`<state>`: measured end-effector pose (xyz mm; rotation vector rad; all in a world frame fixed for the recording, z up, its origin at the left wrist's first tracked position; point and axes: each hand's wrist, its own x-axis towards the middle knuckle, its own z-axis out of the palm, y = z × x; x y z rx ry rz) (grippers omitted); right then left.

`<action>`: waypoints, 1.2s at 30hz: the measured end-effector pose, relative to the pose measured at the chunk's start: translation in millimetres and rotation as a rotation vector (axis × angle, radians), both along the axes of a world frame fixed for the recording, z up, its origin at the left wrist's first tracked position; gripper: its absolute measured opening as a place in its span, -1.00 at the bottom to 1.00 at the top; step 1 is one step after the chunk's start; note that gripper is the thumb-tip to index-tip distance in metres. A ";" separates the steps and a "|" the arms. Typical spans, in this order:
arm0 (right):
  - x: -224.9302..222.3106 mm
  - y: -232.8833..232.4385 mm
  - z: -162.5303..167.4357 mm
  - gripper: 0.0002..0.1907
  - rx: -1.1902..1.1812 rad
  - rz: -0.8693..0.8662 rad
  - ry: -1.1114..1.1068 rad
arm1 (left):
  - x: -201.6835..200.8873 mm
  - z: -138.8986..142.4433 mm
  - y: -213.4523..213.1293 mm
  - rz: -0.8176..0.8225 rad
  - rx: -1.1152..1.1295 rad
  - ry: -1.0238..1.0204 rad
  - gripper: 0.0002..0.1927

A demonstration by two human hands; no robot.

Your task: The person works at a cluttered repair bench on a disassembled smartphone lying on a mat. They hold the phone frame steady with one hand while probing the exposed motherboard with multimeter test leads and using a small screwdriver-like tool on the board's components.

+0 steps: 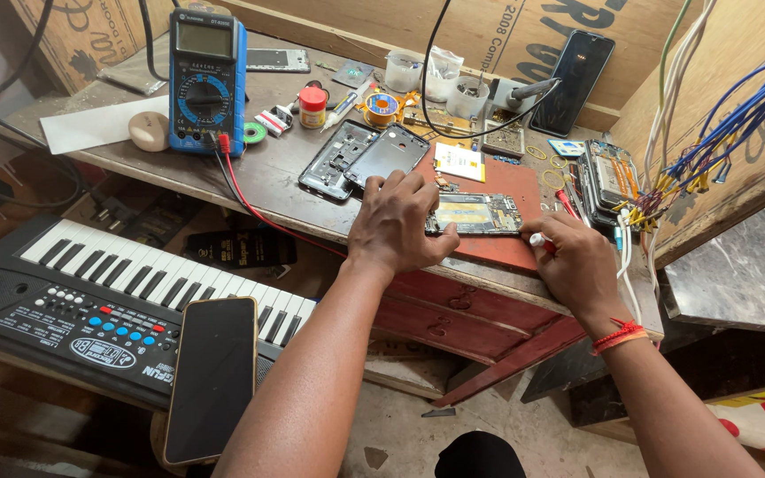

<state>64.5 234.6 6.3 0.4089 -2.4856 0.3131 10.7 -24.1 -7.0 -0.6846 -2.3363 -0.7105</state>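
On the red mat (498, 181) at the front edge of the worn wooden workbench (267, 168), an opened phone with its gold-coloured internals exposed (475, 213) lay flat, long side towards the person. The left hand (396, 221) rested palm down over the phone's left end, fingers curled and pressing on it. The right hand (577, 261) was closed in a pinch around a small tool with a red-and-white handle (542, 239), whose tip met the phone's right end; the tip itself was too small to make out. A red-and-orange thread band (620, 335) circled the right wrist.

Just behind the left hand lay 2 dark phone parts side by side, a black frame (336, 159) and a black back cover (389, 152), touching each other. A blue-cased digital multimeter (206, 80) stood further left, its red lead (258, 208) trailing over the bench edge. Small plastic tubs (436, 78), a red-capped bottle (312, 104) and a roll of amber tape (382, 108) sat near the rear. A dark phone (573, 81) leaned against the back board. To the right, a stripped phone chassis (608, 177) lay beside a bundle of blue and white wires (719, 115).

Below the bench, a black electronic keyboard with white keys (108, 292) sat to the left, with a black-screened phone in a tan-edged case (212, 376) resting on it.
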 end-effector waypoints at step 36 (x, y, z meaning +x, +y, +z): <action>-19.8 -3.9 -17.7 -0.66 -0.871 0.415 0.314 | 1.0 -0.9 -0.4 -0.012 0.016 0.020 -0.63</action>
